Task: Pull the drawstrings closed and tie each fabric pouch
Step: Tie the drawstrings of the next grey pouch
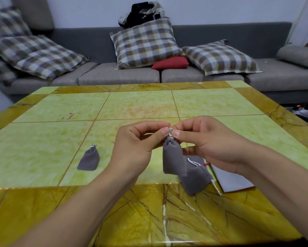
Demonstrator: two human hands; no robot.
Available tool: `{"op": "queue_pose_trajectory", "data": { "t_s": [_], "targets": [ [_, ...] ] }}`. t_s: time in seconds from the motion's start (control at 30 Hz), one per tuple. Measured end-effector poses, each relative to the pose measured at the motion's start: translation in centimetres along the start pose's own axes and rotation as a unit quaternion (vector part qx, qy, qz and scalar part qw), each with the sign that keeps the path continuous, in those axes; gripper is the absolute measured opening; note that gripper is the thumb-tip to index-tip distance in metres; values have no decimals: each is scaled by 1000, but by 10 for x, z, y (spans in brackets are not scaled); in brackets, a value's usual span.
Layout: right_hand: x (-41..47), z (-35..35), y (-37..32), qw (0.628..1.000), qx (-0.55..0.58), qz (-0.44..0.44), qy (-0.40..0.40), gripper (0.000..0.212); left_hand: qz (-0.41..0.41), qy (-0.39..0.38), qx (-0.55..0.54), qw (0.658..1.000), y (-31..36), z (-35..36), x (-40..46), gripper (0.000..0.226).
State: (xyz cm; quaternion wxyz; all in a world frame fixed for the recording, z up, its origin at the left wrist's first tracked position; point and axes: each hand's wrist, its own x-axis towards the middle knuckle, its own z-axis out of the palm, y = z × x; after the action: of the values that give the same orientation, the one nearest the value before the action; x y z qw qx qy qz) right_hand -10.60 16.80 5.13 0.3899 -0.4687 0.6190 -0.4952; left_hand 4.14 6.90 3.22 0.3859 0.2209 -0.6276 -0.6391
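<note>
A grey fabric pouch (pixel 172 157) hangs above the table, its neck gathered tight. My left hand (pixel 137 143) and my right hand (pixel 208 139) both pinch its white drawstring (pixel 170 133) at the top, thumbs and forefingers meeting there. Under it lies a small pile of grey pouches (pixel 196 177) with loose white cords. A single grey pouch (pixel 89 160) with its neck cinched lies on the table to the left, apart from my hands.
The yellow-green tiled table (pixel 60 107) has a marbled amber border. A flat grey sheet (pixel 233 180) lies right of the pile. Behind the table stands a grey sofa (pixel 117 75) with checked cushions (pixel 146 43) and a red cushion (pixel 170 62).
</note>
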Motion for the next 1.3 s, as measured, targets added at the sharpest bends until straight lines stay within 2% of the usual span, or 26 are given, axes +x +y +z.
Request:
{"op": "queue_pose_trajectory", "data": {
  "t_s": [0.2,0.33,0.47,0.57,0.67,0.77,0.83,0.97,1.07,1.3],
  "targets": [
    [1,0,0,991,106,40,-67,38,8,-28,-28,999,6,-1,0,24],
    [-2,-2,-4,989,100,44,-97,41,5,-35,-29,999,5,0,0,22],
    [-4,0,-6,989,103,45,-94,43,32,-31,4,999,5,-1,0,16],
    [-3,4,-3,987,131,54,-77,42,101,-29,85,991,7,-5,1,15],
    [-2,8,-2,983,160,65,-66,39,205,-23,205,957,8,-11,3,15],
    [-3,13,-3,976,193,78,-65,22,311,-37,328,891,12,-18,7,9],
    [-4,15,-4,973,207,84,-61,16,344,-53,362,865,14,-22,9,10],
    [-6,19,-6,973,206,89,-51,20,365,-89,368,851,14,-26,12,14],
    [-7,22,-8,972,214,92,-41,23,390,-102,398,824,14,-28,14,14],
    [-5,22,-7,964,247,96,-6,20,438,-115,420,787,12,-28,11,13]
  ]
}}
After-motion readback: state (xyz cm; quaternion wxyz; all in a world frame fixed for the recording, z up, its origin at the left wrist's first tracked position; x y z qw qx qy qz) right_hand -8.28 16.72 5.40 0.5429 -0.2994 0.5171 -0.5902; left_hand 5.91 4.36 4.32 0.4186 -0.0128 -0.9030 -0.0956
